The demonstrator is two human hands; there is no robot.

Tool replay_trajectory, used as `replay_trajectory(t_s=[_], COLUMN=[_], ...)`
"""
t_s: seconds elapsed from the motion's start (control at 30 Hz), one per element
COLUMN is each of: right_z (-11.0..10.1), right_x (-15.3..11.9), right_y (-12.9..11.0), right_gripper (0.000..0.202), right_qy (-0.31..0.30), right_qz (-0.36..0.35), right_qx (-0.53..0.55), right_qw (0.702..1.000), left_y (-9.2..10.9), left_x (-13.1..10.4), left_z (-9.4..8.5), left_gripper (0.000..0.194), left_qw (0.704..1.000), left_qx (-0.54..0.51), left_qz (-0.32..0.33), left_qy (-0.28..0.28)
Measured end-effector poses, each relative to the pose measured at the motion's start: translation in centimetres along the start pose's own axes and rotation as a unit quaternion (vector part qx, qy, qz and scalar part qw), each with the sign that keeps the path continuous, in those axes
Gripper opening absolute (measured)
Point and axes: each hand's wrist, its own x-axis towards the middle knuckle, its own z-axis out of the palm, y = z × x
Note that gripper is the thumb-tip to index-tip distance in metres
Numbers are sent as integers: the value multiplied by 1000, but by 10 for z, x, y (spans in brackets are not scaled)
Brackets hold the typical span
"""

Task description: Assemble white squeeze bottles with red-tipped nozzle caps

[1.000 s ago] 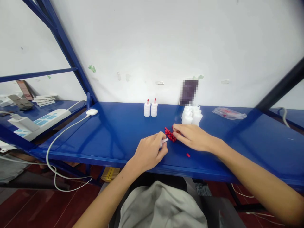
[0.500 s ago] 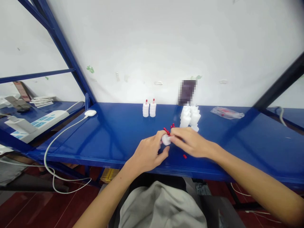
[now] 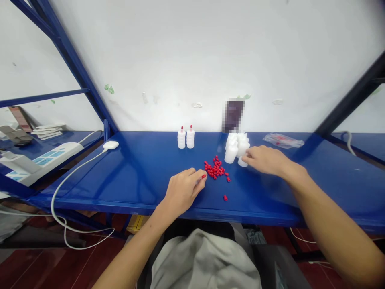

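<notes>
My left hand (image 3: pixel 185 189) rests low over the blue tabletop, its fingers closed. A small red cap (image 3: pixel 203 176) shows between its thumb and index finger. Just right of it lies a pile of red caps (image 3: pixel 214 171), with a single cap (image 3: pixel 225 198) nearer the table's front edge. My right hand (image 3: pixel 264 159) reaches to the group of white plastic bottles (image 3: pixel 231 153). Its fingertips close on a short-looking white bottle (image 3: pixel 242 161) at the front; the fingers partly cover it. Two white ribbed bottles with red tips (image 3: pixel 190 138) stand upright farther back.
A clear plastic bag (image 3: pixel 283 140) with something red in it lies at the back right. A white puck-shaped device (image 3: pixel 110 145) with a cable sits at the left end, beside a power strip (image 3: pixel 48 160). Blue frame posts (image 3: pixel 72 64) rise at the sides.
My hands have moved apart. The white piece held between them is no longer seen there; a red cap now shows in my left hand. My right hand has moved right to the white bottles.
</notes>
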Motion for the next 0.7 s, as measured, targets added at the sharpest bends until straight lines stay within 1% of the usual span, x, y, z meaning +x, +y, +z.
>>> replay_trajectory(t_s=[0.07, 0.13, 0.17, 0.2, 0.23, 0.27, 0.3, 0.37, 0.4, 0.43, 0.5, 0.57, 0.63, 0.7], right_z=[-2, -6, -8, -9, -8, -7, -4, 4, 8, 12, 19, 23, 24, 21], right_x=[-2, -6, -9, -12, -16, -20, -23, -28, -29, -29, -29, -28, -26, -23], right_y=[-1, -6, -11, -18, -26, -37, -48, -69, -77, -84, -92, -92, -87, -78], right_gripper=[39, 41, 41, 40, 37, 35, 31, 27, 26, 25, 27, 29, 36, 40], right_qy=[19, 74, 108, 135, 152, 152, 130, 80, 69, 68, 70, 53, 30, 26], right_qz=[-4, -8, -24, -54, -100, -161, -230, -359, -403, -430, -455, -457, -432, -390], right_qx=[8, 33, 58, 94, 134, 174, 205, 204, 189, 174, 165, 211, 307, 379], right_qw=[1000, 997, 992, 985, 974, 959, 943, 907, 893, 883, 872, 863, 848, 839], left_y=[2, 5, 6, 6, 6, 6, 5, 3, 2, 0, -1, -1, 1, 3], left_x=[0, -1, -1, -1, -1, -1, -1, -1, -1, -1, -1, -1, -1, -2], left_z=[0, 0, 1, 2, 3, 5, 6, 8, 8, 8, 7, 6, 5, 5], left_gripper=[26, 20, 16, 12, 9, 7, 7, 9, 11, 14, 15, 15, 16, 21], left_qw=[1000, 1000, 999, 999, 999, 999, 999, 999, 999, 999, 997, 994, 994, 993], left_qx=[3, -5, -7, -9, -10, -12, -17, -32, -40, -48, -67, -76, -52, -7], left_qz=[-8, -16, -22, -27, -28, -26, -18, 5, 15, 23, 44, 73, 100, 112], left_qy=[2, 15, 23, 31, 36, 37, 35, 23, 17, 12, -1, -9, -2, 22])
